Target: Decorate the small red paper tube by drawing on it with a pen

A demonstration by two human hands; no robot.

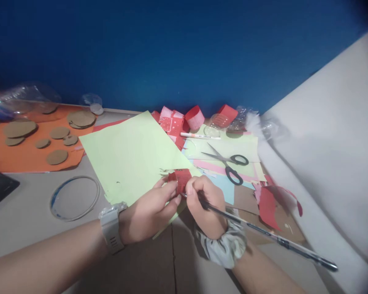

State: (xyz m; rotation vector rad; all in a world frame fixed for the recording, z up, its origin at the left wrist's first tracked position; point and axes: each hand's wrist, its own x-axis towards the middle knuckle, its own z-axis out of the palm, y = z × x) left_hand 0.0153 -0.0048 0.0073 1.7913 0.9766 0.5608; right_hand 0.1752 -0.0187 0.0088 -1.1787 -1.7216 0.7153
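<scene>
My left hand (156, 210), with a watch on its wrist, pinches a small curled red paper piece (183, 180) over the lower edge of a light green sheet (125, 151). In my right hand (207, 204), closed at the fingers, is a slim black pen (254, 227). Its tip end meets the lower side of the red paper, though the exact contact is hidden by my fingers. The pen's back end points down to the right. A pale scrunchie (225, 245) circles my right wrist.
Scissors (227, 161) lie open on coloured paper to the right. Behind are red paper rings (194, 117) and a white marker (199, 136). Cardboard discs (59, 132) rest on an orange sheet (27, 161) at left, near a tape ring (75, 198). A blue wall (178, 53) bounds the back.
</scene>
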